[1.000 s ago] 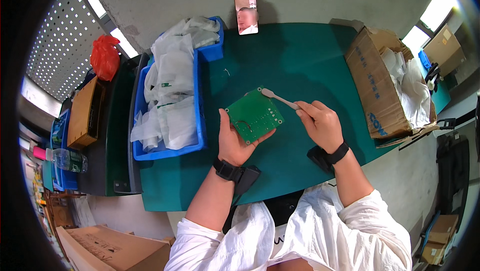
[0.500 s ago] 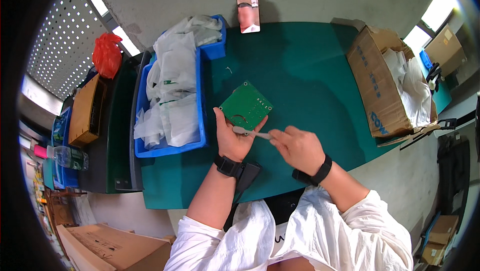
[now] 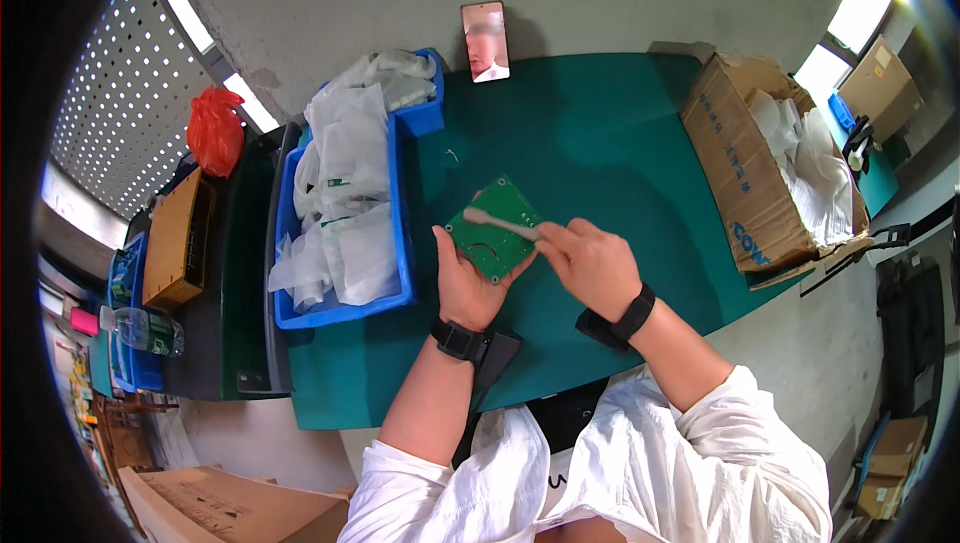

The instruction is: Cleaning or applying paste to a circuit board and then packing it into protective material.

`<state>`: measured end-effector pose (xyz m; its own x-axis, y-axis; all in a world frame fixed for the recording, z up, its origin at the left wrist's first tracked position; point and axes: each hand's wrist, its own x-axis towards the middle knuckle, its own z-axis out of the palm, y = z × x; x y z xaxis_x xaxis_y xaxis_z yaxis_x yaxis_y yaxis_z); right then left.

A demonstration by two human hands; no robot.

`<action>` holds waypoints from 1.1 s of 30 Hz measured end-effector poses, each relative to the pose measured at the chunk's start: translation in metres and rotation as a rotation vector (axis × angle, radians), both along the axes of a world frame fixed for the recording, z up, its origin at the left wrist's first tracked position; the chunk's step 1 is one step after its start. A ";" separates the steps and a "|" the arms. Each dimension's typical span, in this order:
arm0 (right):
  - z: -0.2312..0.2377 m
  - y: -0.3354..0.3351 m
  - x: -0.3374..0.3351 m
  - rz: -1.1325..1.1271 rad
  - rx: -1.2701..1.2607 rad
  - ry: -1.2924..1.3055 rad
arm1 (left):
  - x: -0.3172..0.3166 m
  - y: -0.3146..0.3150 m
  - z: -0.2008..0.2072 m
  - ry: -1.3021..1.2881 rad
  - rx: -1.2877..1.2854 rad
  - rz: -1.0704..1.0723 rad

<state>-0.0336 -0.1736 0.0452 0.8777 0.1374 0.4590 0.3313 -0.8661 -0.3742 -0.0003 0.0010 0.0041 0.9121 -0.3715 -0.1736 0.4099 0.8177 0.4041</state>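
A green circuit board [image 3: 512, 206] rests in my left hand [image 3: 466, 291], tilted toward me and gripped along its lower edges between thumb and fingers. My right hand [image 3: 594, 265] is closed round the end of a pale toothbrush [image 3: 508, 227]. The brush head lies over the upper left part of the board; its bristles face down and are hidden. Small solder points and a dark curved mark show on the board. Part of my left fingers is concealed behind it.
Blue bins [image 3: 403, 243] of bagged parts stand left on the green table [image 3: 600, 143]. An open cardboard box [image 3: 722, 168] with white wrapping sits at the right. A phone [image 3: 486, 43] leans against the wall at the back. A tiny white scrap [image 3: 452, 155] lies beyond the board.
The toothbrush head has gone from the board's near edge up to its far left part. My left hand has turned the board slightly. The whole view has shifted a little.
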 end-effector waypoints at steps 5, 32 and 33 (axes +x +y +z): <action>0.001 -0.034 0.014 -0.145 0.022 0.010 | -0.002 -0.003 0.005 -0.016 -0.015 -0.036; 0.148 -0.322 -0.027 -0.888 -0.436 0.176 | -0.004 0.005 0.001 -0.027 -0.060 -0.082; 0.145 -0.366 -0.028 -0.992 -0.533 0.241 | -0.004 0.002 0.001 -0.017 -0.070 -0.085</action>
